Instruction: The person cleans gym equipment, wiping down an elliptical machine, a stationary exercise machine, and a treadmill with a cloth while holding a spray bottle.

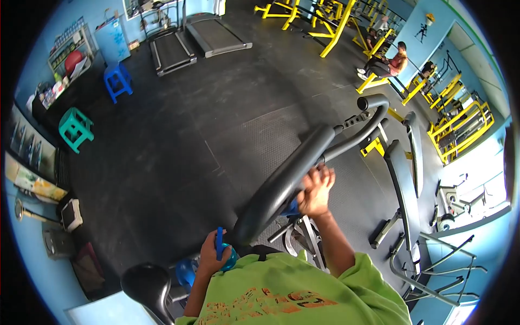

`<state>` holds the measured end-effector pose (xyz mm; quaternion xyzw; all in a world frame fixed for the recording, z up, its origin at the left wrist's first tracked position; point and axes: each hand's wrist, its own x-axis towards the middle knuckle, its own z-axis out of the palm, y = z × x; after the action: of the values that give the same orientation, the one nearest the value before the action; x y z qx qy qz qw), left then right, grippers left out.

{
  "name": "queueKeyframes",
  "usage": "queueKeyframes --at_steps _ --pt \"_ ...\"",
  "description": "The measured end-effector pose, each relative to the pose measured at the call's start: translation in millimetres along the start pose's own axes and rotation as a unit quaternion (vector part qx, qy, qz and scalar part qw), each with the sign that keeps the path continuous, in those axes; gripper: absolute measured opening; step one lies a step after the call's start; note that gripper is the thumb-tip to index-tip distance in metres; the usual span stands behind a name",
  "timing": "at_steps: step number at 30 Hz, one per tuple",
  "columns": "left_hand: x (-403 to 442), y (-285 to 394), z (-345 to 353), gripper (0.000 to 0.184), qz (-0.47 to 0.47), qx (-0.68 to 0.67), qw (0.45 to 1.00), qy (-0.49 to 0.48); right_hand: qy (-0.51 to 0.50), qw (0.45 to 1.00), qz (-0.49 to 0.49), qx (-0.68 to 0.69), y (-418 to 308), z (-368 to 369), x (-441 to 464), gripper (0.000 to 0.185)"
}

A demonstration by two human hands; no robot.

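My left hand [211, 255] is closed around a spray bottle [229, 258] with a teal body and a blue trigger head, at the near end of a long black pad [287, 181]. This pad slants upward to the right. My right hand [316, 192] is at the pad's right side, fingers bent and slightly blurred. A blue cloth [291, 208] shows between that palm and the pad, partly hidden. Beyond the fingers, a curved black handle bar [374, 124] rises from the machine.
A black seat [146, 287] is at lower left. Another padded bench [403, 189] stands to the right. Treadmills [216, 35], a blue stool [117, 81] and a green stool [76, 129] are farther off. A person [394, 65] sits among yellow machines at upper right.
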<state>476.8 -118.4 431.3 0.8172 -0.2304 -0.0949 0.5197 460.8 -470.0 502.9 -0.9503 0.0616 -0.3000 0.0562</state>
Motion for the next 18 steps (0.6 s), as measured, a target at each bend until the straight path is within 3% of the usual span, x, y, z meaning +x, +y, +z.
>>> queueKeyframes --at_steps 2,4,5,6,7,8,10,12,13,14,16,17,18 --pt "33 1 2 0.05 -0.008 -0.028 0.999 -0.031 -0.027 0.992 0.081 -0.094 26 6 21 0.048" --pt "63 9 5 0.048 -0.021 -0.055 0.996 -0.063 -0.055 0.992 0.092 -0.064 12 7 21 0.046" --pt "78 20 5 0.043 -0.04 -0.082 0.992 -0.083 -0.049 0.996 0.051 -0.048 -9 4 14 0.048" --pt "90 26 6 0.038 -0.057 -0.106 0.987 -0.105 0.051 0.992 0.022 0.117 -35 6 7 0.051" --pt "100 18 14 0.038 -0.05 -0.101 0.986 -0.124 -0.144 0.973 -0.001 0.179 -55 0 -2 0.054" --pt "109 2 26 0.034 -0.057 -0.167 0.976 -0.128 -0.19 0.963 -0.054 0.181 -76 -10 -14 0.053" --pt "131 17 34 0.03 -0.061 -0.225 0.959 -0.162 -0.175 0.955 -0.076 0.225 -65 -11 -14 0.051" --pt "150 79 23 0.049 0.08 -0.059 0.973 -0.206 -0.072 0.983 -0.09 0.146 -24 9 -13 0.051" --pt "166 83 21 0.049 0.076 0.081 0.956 -0.27 -0.039 0.992 -0.048 0.111 -5 11 -5 0.054" --pt "174 104 25 0.051 0.026 0.031 0.959 -0.282 -0.032 0.996 0.006 0.082 12 8 2 0.055" --pt "199 79 35 0.051 0.031 0.029 0.929 -0.369 -0.012 0.994 0.096 0.045 29 7 10 0.053" --pt "207 29 48 0.05 0.14 -0.016 0.928 -0.345 -0.015 0.987 0.142 0.077 19 11 10 0.052" --pt "215 26 57 0.052 0.161 -0.053 0.923 -0.346 -0.018 0.976 0.188 0.109 5 13 12 0.051"
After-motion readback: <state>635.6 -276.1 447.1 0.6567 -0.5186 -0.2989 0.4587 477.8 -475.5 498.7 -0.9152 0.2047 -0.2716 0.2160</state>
